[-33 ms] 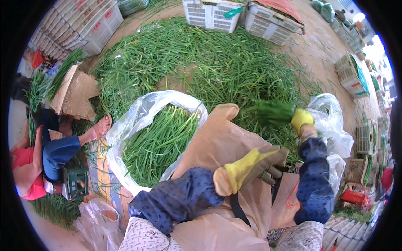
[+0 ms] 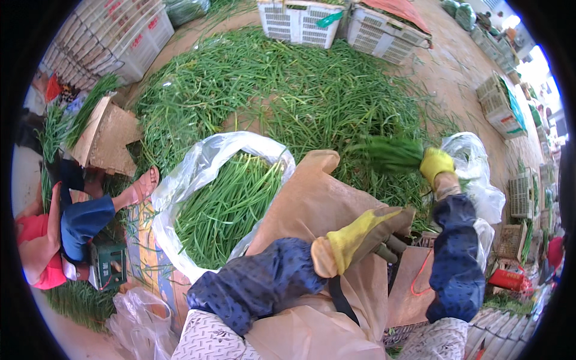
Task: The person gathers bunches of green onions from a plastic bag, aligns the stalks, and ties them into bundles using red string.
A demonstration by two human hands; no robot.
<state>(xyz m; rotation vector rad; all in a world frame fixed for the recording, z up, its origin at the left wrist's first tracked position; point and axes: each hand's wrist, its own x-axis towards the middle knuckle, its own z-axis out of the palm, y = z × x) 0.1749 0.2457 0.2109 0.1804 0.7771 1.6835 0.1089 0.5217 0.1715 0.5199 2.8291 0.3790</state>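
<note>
My right hand (image 2: 436, 165), in a yellow glove, is closed around a bunch of green chives (image 2: 393, 155) whose leaves point left and are blurred by motion. Over my lap, my left hand (image 2: 373, 233) wears a yellow and brown glove. Its fingers stretch to the right and stand apart, with nothing visible in them. Below it lies a brown board (image 2: 408, 288) with an orange cord loop. To the left, a clear plastic bag (image 2: 163, 231) with a rolled rim holds many chives (image 2: 231, 210) laid lengthwise. A brown apron (image 2: 300, 210) covers my lap.
Loose chives (image 2: 270, 66) cover the floor ahead. White plastic crates (image 2: 300, 24) stand at the back, with stacked crates (image 2: 129, 42) far left. At left sits another person (image 2: 42, 240) beside a cardboard piece (image 2: 111, 141). Clear plastic bags (image 2: 474, 180) lie right of my right hand.
My right hand and forearm have shifted slightly to the right with the bunch of chives. My left hand has barely moved.
</note>
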